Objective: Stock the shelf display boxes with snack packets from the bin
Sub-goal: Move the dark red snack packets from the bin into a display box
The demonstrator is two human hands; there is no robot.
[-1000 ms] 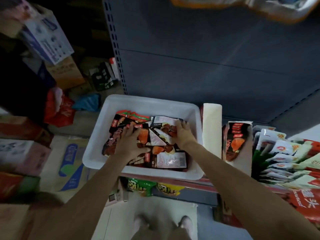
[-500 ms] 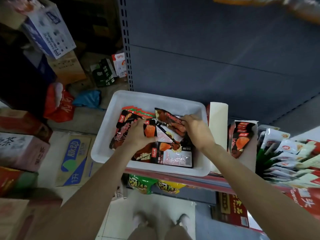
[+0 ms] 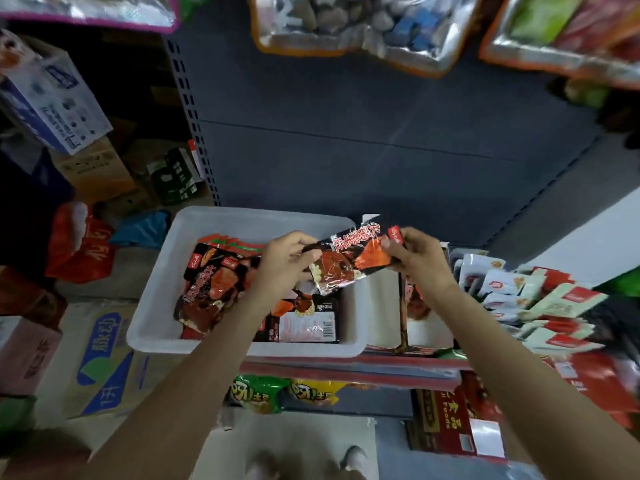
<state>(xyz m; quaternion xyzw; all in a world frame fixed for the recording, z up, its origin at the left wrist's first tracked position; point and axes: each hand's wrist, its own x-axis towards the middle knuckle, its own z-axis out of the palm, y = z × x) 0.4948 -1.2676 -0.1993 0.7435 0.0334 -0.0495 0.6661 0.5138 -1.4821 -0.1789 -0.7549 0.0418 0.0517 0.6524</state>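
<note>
Far left: stacked cartons [image 3: 104, 355] and a red bag [image 3: 78, 244] on the floor, out of the way of the work.

Next, white bin [image 3: 156, 306] parked on the shelf edge [image 3: 346, 370], probably so stock sits within easy reach of the display boxes. Still holding a loose heap of dark red-and-black snack packets [image 3: 211, 289], some face up, one showing its barcode back [image 3: 308, 329].

Above the bin's right half: left hand [image 3: 282, 263] with fingers curled, grip pinching the left end of a lifted packet [image 3: 349, 263]. Packet held clear of the heap, tilted, stretched between both hands, likely to square it up and turn the printed face outward before placing.

Right hand [image 3: 420, 258] likewise curled, grip pinching the packet's right end by thumb and fingers.

Just right of the bin: open display box [image 3: 420, 323] with its white flap up, a few matching packets standing inside, seemingly the destination. Room left, so stocking looks only partly done.

Further right: rows of white and red packets [image 3: 540, 303] already faced up on the shelf.
</note>
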